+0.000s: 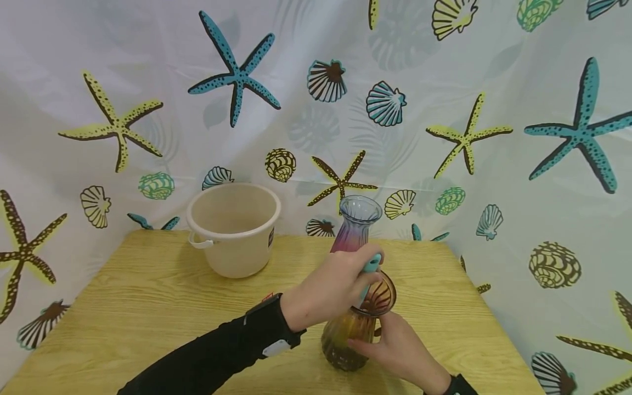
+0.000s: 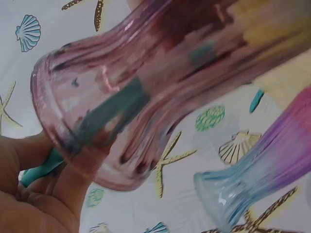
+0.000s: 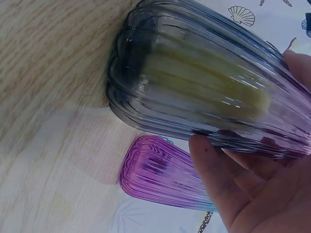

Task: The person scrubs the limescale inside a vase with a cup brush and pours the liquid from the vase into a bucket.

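A ribbed glass vase [image 1: 344, 354], amber-brown in the head view, leans on the table with its flared mouth up. My right hand [image 1: 402, 345] grips it round the middle, thumb on one side and fingers on the other. From above, my left hand [image 1: 336, 285] holds the teal handle [image 1: 372, 263] of a bottle brush right at the vase's mouth. Through the glass, the right wrist view shows the brush's yellow sponge head [image 3: 209, 87] inside the wide lower body. The teal shaft [image 2: 114, 111] runs down the neck in the left wrist view.
Just behind stands a second ribbed vase [image 1: 357, 219], blue at the rim and pink-purple below. A cream bucket [image 1: 242, 255] with a handle is at the back left of the wooden table [image 1: 148, 307]. A curtain with starfish and shells [image 1: 296, 109] hangs behind.
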A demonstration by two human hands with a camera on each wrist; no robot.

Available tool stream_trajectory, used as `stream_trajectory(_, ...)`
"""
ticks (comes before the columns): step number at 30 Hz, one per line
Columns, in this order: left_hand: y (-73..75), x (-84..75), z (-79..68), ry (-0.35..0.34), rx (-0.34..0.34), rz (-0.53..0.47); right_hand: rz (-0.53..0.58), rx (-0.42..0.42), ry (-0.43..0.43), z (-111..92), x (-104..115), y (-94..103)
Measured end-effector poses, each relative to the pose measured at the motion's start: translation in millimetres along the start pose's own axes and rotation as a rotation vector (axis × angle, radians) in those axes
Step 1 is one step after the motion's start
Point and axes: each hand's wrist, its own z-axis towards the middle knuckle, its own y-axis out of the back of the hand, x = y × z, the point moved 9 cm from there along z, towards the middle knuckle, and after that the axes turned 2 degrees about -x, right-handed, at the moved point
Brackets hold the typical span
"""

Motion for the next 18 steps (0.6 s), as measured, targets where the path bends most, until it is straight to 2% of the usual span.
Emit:
stream_trajectory(4, 1.8, 6.2, -0.8, 0.016, -0.065, -0.066, -0.006, -0.006, 0.001, 0.2, -0.2, 0.2)
stream_trajectory(7, 0.8, 8.5, 0.1, 0.023, -0.086, -0.098, -0.001, -0.006, 0.008, 0.2, -0.7, 0.4)
stream_trajectory(13, -4.0, 8.4, 2.7, 0.031, -0.03, -0.153, 0.001, 0.002, 0.025, 0.7, 0.4, 0.8)
stream_trajectory(18, -2.5, 6.6, 3.7, 0.045, 0.023, -0.084, 0.008, 0.005, 0.023, 0.4, 1.0, 1.1)
